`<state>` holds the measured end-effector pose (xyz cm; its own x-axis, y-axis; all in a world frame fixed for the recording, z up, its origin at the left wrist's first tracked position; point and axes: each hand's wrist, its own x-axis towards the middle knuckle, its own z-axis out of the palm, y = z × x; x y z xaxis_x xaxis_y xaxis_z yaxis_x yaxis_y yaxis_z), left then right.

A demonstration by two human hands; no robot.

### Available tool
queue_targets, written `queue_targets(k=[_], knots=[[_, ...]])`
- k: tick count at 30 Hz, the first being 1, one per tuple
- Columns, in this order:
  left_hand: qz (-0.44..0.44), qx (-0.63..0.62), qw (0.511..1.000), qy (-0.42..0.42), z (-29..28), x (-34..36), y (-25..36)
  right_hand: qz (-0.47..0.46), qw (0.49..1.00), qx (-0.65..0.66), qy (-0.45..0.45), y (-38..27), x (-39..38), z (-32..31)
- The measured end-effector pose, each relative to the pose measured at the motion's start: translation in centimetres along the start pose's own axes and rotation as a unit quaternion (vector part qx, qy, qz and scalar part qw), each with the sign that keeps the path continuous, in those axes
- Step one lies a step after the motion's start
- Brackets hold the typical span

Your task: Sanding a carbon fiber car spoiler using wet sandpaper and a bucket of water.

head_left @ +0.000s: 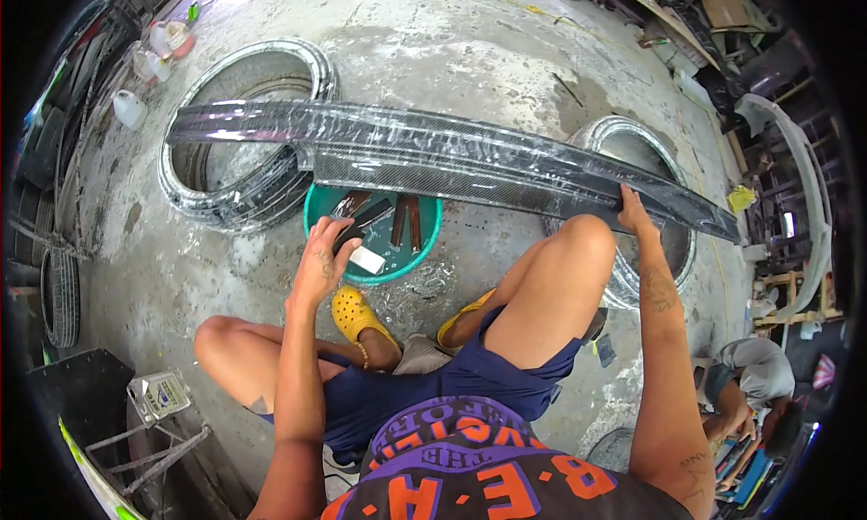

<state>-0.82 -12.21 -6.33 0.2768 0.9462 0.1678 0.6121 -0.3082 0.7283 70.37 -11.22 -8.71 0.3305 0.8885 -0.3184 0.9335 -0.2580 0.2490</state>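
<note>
A long, glossy black carbon-weave car panel (470,163) with whitish wet smears lies across two tyres in front of me. My right hand (635,210) grips its near edge toward the right end. Over the left rim of a green basin (439,220), my left hand (323,254) is closed round a dark block (347,237), mostly hidden by the fingers. Several dark and brown strips, among them a reddish-brown strip (415,224), stand or lie in the basin's water. A white block (367,259) is beside my left fingers at the near rim.
The left tyre (172,172) and right tyre (684,163) prop the panel. Plastic jugs, one a white jug (129,110), stand at far left. A metal stand (163,448) is at near left. Another person (757,376) sits at right, below a pale curved bumper (808,204).
</note>
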Motion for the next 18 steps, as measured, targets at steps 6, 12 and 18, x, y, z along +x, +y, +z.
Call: queue_targets(k=[6, 12, 18], knots=[[0.007, 0.01, 1.0, -0.015, 0.3, 0.6, 0.5, 0.142, 0.983, 0.086, 0.076, 3.7, -1.5, 2.6], [0.012, 0.04, 0.999, -0.032, 1.1, 1.0, 1.0, 0.019, 0.972, 0.127, 0.195, 0.2, -2.7, 2.0], [-0.005, 0.04, 0.998, -0.045, 1.3, 1.1, 1.2, 0.025, 0.962, 0.166, 0.216, 0.3, -3.6, 0.8]])
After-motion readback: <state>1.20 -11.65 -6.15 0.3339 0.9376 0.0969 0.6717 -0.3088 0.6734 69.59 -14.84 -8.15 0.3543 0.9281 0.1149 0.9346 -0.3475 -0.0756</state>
